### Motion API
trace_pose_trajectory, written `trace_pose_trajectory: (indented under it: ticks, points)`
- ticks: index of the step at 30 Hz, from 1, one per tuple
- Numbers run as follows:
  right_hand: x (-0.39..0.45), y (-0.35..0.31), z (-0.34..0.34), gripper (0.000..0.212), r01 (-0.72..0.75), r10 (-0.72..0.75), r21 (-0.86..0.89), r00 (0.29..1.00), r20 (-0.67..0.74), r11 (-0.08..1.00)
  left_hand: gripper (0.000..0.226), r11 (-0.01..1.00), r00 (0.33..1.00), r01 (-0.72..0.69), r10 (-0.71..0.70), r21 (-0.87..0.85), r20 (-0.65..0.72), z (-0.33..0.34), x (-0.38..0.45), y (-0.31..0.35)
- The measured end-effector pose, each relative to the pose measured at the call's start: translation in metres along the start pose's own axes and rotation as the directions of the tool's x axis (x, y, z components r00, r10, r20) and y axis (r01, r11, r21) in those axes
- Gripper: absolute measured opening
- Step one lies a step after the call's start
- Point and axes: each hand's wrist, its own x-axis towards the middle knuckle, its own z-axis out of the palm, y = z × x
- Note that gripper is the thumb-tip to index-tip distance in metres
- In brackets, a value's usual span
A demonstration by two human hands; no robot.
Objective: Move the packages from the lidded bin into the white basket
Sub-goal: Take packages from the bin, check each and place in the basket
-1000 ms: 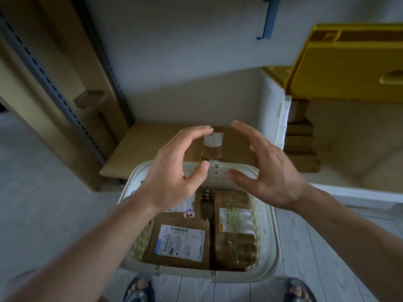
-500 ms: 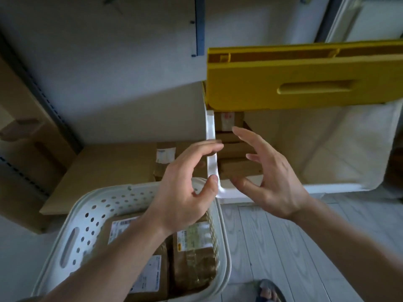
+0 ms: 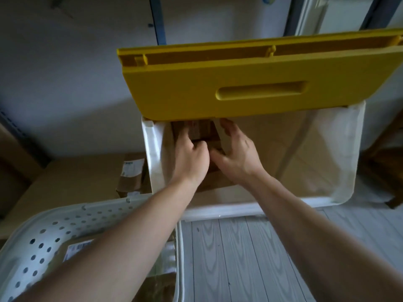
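Both hands reach into the bin [image 3: 340, 162], its yellow lid [image 3: 250, 83] tipped up for access. The left hand [image 3: 192, 155] and right hand [image 3: 237, 155] flank the top package [image 3: 199, 129]; whether either grip has clenched, I cannot tell. The basket [image 3: 43, 243] waits alongside, already holding packages.

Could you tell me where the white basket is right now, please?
In the head view the white basket sits on the floor at lower left, under the left forearm, just left of the bin and in front of a flat cardboard box.

Flat cardboard box [image 3: 72, 182] (label torn) lies left; grey plank floor [image 3: 239, 258] below.
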Motion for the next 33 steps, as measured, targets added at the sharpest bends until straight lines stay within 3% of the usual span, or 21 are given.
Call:
trace_pose_trajectory:
  ticks: [3,6,11,15,20,25,28,33]
  points:
    - [0.026,0.014,0.014,0.061,-0.061,0.059,0.058,0.998,0.023,0.997,0.049,0.994,0.983,0.112,-0.109,0.011,-0.145,0.02,0.032,-0.002]
    - [0.049,0.029,0.035,0.052,-0.111,0.106,0.168,0.993,0.043,0.979,0.055,0.985,0.963,0.171,-0.16,0.032,-0.217,0.034,0.054,-0.011]
    - [0.085,0.046,0.062,0.067,-0.171,0.155,0.163,0.982,0.11,0.972,0.064,0.972,0.94,0.227,-0.202,0.063,-0.276,0.043,0.086,-0.028]
    - [0.098,0.058,0.054,0.063,-0.253,0.258,0.255,0.966,0.017,0.933,0.069,0.983,0.942,0.183,-0.166,0.033,-0.291,0.052,0.093,-0.03]
    - [0.093,0.056,0.039,0.04,-0.294,0.326,0.381,0.945,-0.02,0.877,0.055,0.99,0.931,0.135,-0.144,-0.05,-0.335,0.055,0.087,-0.027]
    - [0.079,0.043,0.017,0.016,-0.269,0.342,0.483,0.937,-0.07,0.834,0.051,0.927,0.918,0.179,-0.278,-0.33,-0.284,0.048,0.057,-0.016]
    - [0.072,0.031,-0.005,0.02,-0.372,0.411,0.412,0.912,-0.006,0.832,0.061,0.889,0.925,0.189,-0.304,-0.418,-0.227,0.042,0.036,-0.005]
    - [0.034,0.015,-0.043,0.011,-0.545,0.529,0.504,0.827,0.191,0.67,0.022,0.929,0.956,0.201,-0.255,-0.31,-0.145,0.03,-0.005,0.0]
